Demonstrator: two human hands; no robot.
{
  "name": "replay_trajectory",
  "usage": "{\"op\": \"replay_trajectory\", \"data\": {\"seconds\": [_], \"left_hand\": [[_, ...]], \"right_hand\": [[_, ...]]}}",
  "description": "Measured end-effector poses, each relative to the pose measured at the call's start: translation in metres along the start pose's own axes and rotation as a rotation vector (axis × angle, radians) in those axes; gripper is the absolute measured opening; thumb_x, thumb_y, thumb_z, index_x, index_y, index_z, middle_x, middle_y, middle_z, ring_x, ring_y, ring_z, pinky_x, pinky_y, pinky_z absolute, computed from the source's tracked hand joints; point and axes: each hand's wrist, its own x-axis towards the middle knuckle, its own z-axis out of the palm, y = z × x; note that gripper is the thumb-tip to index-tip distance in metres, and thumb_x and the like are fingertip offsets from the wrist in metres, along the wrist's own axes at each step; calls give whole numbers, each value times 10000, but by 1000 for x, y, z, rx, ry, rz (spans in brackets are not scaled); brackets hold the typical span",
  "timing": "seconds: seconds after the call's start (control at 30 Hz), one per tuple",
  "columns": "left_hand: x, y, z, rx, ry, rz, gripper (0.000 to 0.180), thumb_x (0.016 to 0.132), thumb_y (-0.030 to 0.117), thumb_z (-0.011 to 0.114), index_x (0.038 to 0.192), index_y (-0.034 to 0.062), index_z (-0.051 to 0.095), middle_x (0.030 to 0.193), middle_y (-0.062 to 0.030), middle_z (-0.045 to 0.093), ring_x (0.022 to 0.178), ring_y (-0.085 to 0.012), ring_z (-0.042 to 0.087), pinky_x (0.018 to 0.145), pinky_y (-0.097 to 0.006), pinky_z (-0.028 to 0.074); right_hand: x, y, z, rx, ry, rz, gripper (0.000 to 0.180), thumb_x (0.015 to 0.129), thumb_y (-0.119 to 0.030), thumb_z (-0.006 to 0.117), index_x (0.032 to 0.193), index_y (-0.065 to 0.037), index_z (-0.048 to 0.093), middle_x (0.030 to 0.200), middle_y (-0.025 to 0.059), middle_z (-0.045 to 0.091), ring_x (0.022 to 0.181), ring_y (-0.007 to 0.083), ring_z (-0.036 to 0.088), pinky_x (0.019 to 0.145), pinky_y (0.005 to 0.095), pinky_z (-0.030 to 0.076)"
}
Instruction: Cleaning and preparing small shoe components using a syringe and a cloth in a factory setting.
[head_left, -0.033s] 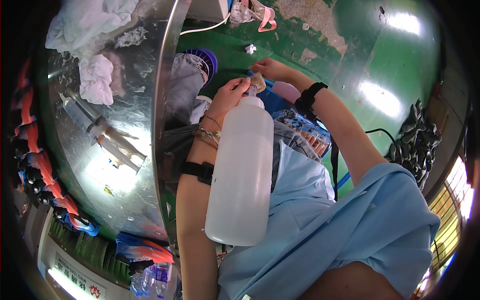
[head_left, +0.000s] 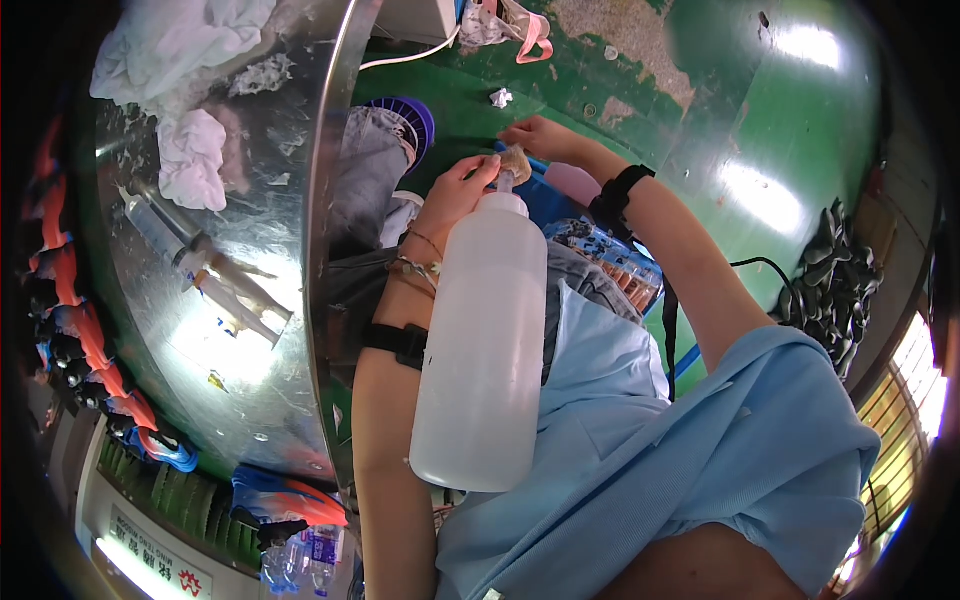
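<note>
A large translucent white squeeze bottle (head_left: pixel 480 340) lies lengthwise before me, its base toward me and its capped spout pointing away. Tan, cloth-like material (head_left: pixel 515 163) wraps the spout's tip. My left hand (head_left: pixel 462 192) is closed at that tip, thumb and fingers bent against it; the bottle hides part of the hand and forearm. Just beyond, my right hand (head_left: pixel 538 135) has its fingers curled by the edge of a blue bin (head_left: pixel 548 205). What it holds, if anything, is hidden. A smooth pink rounded thing (head_left: pixel 573 185) rests beside my right wrist.
To the left is a metal table (head_left: pixel 270 250) with crumpled white cloths (head_left: pixel 193 160) and syringe-like tubes (head_left: pixel 215 275). A blue basket (head_left: pixel 610 262) of brownish pieces sits by my lap. Dark shoe-shaped pieces (head_left: pixel 830 280) are piled at right, and orange-blue shoes (head_left: pixel 90 350) line the far left.
</note>
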Motion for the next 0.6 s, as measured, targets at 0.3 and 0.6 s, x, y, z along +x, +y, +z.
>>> {"op": "replay_trajectory", "data": {"seconds": [0.3, 0.6], "left_hand": [[0, 0, -1, -53, -12, -25, 429, 892, 361, 556, 1131, 4, 565, 956, -60, 637, 782, -123, 612, 677, -247, 480], [-17, 25, 7, -78, -35, -68, 424, 912, 343, 526, 1171, 7, 526, 956, -47, 619, 745, -108, 592, 653, -238, 476]], "right_hand": [[-2, 1, 3, -7, 45, 9, 393, 861, -382, 525, 1050, -63, 656, 867, 109, 660, 786, 183, 595, 742, 320, 456], [-6, 0, 2, -10, 61, 16, 413, 852, -390, 527, 1037, -45, 658, 923, 126, 668, 840, 207, 614, 774, 321, 459]]}}
